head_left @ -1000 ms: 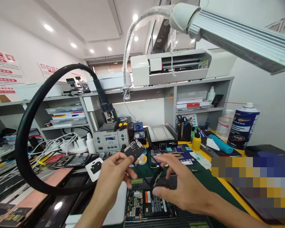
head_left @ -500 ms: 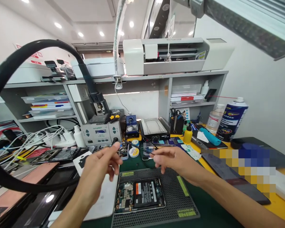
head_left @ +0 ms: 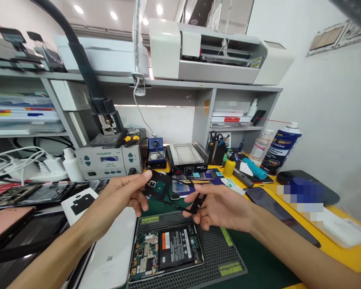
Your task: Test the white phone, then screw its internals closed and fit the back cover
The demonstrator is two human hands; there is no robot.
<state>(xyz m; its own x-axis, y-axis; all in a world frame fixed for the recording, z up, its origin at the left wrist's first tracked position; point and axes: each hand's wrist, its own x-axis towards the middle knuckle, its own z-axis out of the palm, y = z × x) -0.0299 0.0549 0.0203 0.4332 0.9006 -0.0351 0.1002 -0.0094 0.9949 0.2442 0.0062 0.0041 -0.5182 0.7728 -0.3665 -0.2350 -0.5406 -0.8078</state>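
Note:
A thin black phone inner frame (head_left: 157, 186), with a wide plate at its left end and a narrow strip along its edge, hangs in the air between my hands. My left hand (head_left: 123, 196) pinches its plate end between thumb and fingers. At the other end, my right hand (head_left: 222, 206) grips the frame with curled fingers. Below them lies an opened phone (head_left: 146, 253), its circuit board and a black battery (head_left: 177, 247) with an orange label exposed. The phone rests on a grey perforated mat (head_left: 222, 253), not touched by either hand.
A white tablet-like panel (head_left: 111, 249) lies left of the mat, beside several dismantled devices. Behind are a soldering station (head_left: 108, 162), a heating plate (head_left: 186, 158) and a yellow bottle (head_left: 229, 166). A dark phone (head_left: 282, 212) and a spray can (head_left: 281, 148) are on the right.
The black frame, seen nearly edge-on before, has turned so its face shows. My right-hand fingers have curled further around its end. The camera view has shifted slightly.

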